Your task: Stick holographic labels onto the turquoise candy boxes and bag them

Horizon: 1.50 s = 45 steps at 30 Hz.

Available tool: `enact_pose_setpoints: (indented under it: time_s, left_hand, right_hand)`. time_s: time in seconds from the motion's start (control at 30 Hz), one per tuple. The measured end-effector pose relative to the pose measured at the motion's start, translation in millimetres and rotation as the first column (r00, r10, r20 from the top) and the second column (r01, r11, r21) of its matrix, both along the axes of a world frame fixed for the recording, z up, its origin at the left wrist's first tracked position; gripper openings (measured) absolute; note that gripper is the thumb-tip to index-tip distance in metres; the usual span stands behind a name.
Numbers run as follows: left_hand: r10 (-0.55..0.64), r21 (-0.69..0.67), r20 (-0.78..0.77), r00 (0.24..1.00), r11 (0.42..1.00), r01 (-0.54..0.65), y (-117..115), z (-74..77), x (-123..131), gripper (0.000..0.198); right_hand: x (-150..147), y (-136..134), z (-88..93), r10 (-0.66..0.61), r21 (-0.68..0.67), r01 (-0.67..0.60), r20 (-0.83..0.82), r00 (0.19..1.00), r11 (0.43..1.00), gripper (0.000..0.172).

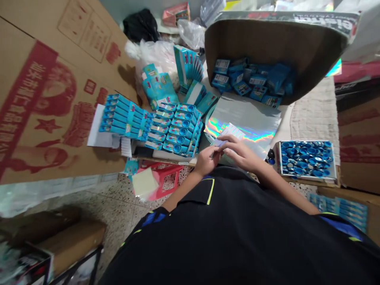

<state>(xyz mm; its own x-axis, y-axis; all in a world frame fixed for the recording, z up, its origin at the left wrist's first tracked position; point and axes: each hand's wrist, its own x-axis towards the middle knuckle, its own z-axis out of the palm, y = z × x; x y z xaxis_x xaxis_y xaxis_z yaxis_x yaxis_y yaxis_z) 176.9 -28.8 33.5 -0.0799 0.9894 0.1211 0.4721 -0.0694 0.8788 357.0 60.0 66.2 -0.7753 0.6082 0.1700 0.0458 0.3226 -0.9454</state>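
Only the head cam here, looking straight down over a black shirt (225, 233). Both bare hands are pulled in close to the chest, right above a shiny rainbow foil sheet (216, 128). The right hand (239, 154) has its fingers curled shut around a small pale card (230, 132), pinching it rather than just touching it. The left hand (206, 161) is tucked in tight beside it with the fingers bunched, but I can't tell if it's actually gripping the card or only steadying it from underneath. My guess is the card's held up off the foil so both hands can get at it without anything in the way.

The rest looks laid out to stay within arm's reach of that foil sheet. To the left of it are neat rows of blue-and-white boxes (178, 132), lying on their sides and packed close. Just behind it is a cardboard carton (267, 39) tilted open toward the person, with more boxes (249, 81) loose inside. To the right sits a tray (305, 177) full of round blue caps (305, 160). Farther out to the left of the foil there's a big cardboard sheet (53, 107) with red print, and lower down a red plastic stool (172, 170) on the speckled floor (115, 206).
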Motion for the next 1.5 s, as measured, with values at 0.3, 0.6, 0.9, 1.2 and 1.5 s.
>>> enact_pose_setpoints:
  time_s: [0.3, 0.6, 0.9, 1.2, 1.5]
  left_hand:
    - [0.341, -0.082, 0.287, 0.895, 0.940, -0.332, -28, 46.0, -16, 0.032]
    - [0.506, -0.306, 0.713, 0.485, 0.847, -0.435, -16, 52.2, -50, 0.043]
    - [0.576, -0.301, 0.621, 0.531, 0.802, -0.517, -32, 48.3, -83, 0.043]
    - [0.554, 0.149, -0.058, 0.831, 0.827, -0.541, -47, 48.2, -116, 0.042]
    - [0.589, 0.202, -0.238, 0.772, 0.807, -0.554, -50, 29.7, -127, 0.034]
  right_hand:
    - [-42, 0, -4.8, -0.011, -0.260, -0.035, -0.173, 0.985, 0.965, 0.056]
    - [-110, -43, -1.8, -0.081, -0.504, -0.057, -0.249, 0.965, 0.862, 0.054]
    - [-136, -62, -1.1, -0.144, -0.296, 0.067, -0.245, 0.959, 0.953, 0.042]
    - [-144, -60, -17.6, -0.057, -0.222, 0.018, -0.170, 0.984, 0.975, 0.036]
    - [-156, -59, -37.4, -0.052, -0.402, -0.011, -0.146, 0.988, 0.915, 0.081]
